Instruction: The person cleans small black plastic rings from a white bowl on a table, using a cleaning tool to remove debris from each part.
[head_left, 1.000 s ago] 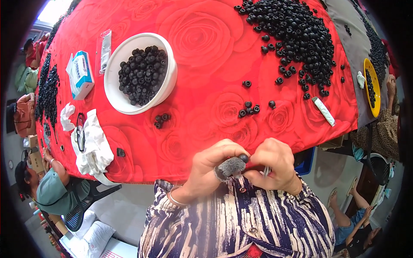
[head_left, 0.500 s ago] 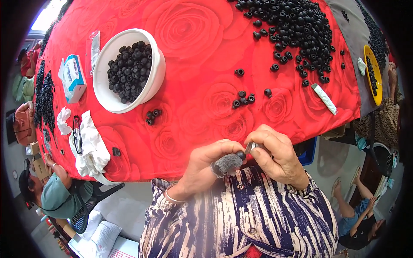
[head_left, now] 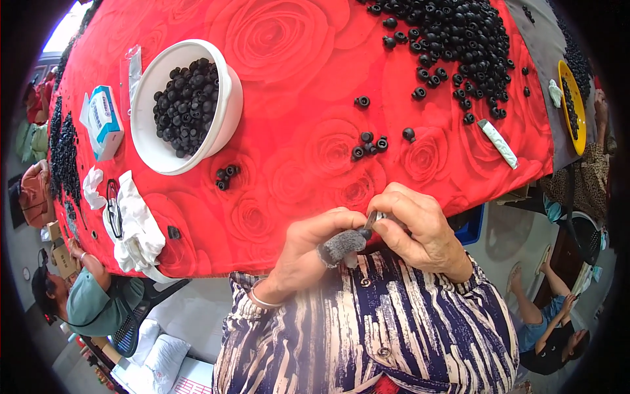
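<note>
My left hand point(head_left: 305, 253) and my right hand point(head_left: 420, 226) meet just below the near edge of the red rose-patterned table point(head_left: 289, 59). A grey knitted cover point(head_left: 341, 244) sits on one finger of the left hand, which pinches a small black ring-shaped part point(head_left: 364, 233). My right hand holds a thin metal tool point(head_left: 373, 218) with its tip against that part. The closest loose black parts point(head_left: 367, 146) lie on the cloth just beyond my hands.
A white bowl point(head_left: 147, 141) of black parts stands at the left, with a big pile of black parts point(head_left: 453, 33) far right. Also on the table: a blue-white box point(head_left: 105, 118), a white cloth with glasses point(head_left: 134, 223), a white tube point(head_left: 497, 141), a yellow dish point(head_left: 577, 125). Other people sit at the lower left point(head_left: 85, 302) and lower right point(head_left: 551, 328).
Both hands have stayed together on the small part and have drifted slightly up toward the table's edge. The tabletop things have slid a little in the picture as my head moved.
</note>
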`<state>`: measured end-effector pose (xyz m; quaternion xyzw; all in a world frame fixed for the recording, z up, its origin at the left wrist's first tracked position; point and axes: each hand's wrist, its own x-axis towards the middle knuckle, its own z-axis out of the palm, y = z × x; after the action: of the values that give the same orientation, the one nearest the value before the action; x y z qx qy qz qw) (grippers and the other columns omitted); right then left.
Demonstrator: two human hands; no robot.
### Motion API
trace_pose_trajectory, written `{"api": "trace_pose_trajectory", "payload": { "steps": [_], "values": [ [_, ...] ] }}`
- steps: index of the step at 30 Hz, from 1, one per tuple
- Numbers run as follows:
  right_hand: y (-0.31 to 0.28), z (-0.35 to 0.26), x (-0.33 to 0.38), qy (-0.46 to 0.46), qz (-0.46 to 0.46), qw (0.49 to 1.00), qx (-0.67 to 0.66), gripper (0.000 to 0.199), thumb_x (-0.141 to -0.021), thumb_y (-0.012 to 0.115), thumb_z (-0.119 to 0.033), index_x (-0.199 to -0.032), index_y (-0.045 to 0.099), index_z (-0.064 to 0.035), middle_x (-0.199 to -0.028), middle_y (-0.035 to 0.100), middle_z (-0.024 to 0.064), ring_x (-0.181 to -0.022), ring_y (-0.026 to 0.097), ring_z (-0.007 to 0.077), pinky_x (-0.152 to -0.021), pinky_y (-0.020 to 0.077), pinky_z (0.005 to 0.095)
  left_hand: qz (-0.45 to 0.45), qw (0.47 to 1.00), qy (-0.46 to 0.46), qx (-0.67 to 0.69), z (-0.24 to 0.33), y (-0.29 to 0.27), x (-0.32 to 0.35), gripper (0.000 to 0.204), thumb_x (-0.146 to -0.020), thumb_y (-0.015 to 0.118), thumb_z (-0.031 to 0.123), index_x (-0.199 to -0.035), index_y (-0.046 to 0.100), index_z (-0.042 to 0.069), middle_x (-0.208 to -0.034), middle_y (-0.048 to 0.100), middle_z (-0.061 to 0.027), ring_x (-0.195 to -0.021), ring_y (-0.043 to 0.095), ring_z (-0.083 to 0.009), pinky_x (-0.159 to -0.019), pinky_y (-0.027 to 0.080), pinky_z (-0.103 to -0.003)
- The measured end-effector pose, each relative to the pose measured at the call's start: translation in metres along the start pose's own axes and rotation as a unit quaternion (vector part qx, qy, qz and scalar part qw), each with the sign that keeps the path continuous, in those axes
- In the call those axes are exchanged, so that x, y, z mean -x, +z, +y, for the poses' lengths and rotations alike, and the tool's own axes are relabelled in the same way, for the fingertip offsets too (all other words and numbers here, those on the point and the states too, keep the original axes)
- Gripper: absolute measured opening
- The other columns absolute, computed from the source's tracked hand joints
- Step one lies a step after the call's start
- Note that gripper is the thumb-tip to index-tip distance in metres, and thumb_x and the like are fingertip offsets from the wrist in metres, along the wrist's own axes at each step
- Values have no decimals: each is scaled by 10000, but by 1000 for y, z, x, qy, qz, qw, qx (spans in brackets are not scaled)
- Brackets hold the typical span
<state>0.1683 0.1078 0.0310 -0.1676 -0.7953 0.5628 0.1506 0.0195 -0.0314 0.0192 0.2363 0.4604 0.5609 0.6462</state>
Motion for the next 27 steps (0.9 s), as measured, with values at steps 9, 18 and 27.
{"api": "trace_pose_trajectory", "payload": {
  "steps": [9,18,27],
  "values": [
    [0,5,-4,-4,-15,1000,-3,138,-811,604,-67,-918,555,5,-744,518,128,-630,542,281,-550,423,363,10,997,-41,70,1,-1,-2,217,-908,542,57,-1104,586,-24,-910,596,-23,-715,564,-59,-627,463,-198],
    [1,10,-7,-11,-23,1000,-18,122,-815,597,-62,-907,558,8,-747,517,124,-657,542,279,-562,422,361,25,985,-78,151,-2,-2,-4,208,-911,544,80,-1088,605,-10,-878,610,-24,-687,570,-67,-597,468,-207],
    [-2,12,-10,-9,-37,999,-11,125,-795,612,-63,-895,575,3,-729,512,116,-643,537,275,-549,416,362,19,985,-100,139,0,-5,-6,208,-908,544,75,-1081,602,-25,-913,604,-31,-692,565,-72,-603,463,-209]
  ]
}}
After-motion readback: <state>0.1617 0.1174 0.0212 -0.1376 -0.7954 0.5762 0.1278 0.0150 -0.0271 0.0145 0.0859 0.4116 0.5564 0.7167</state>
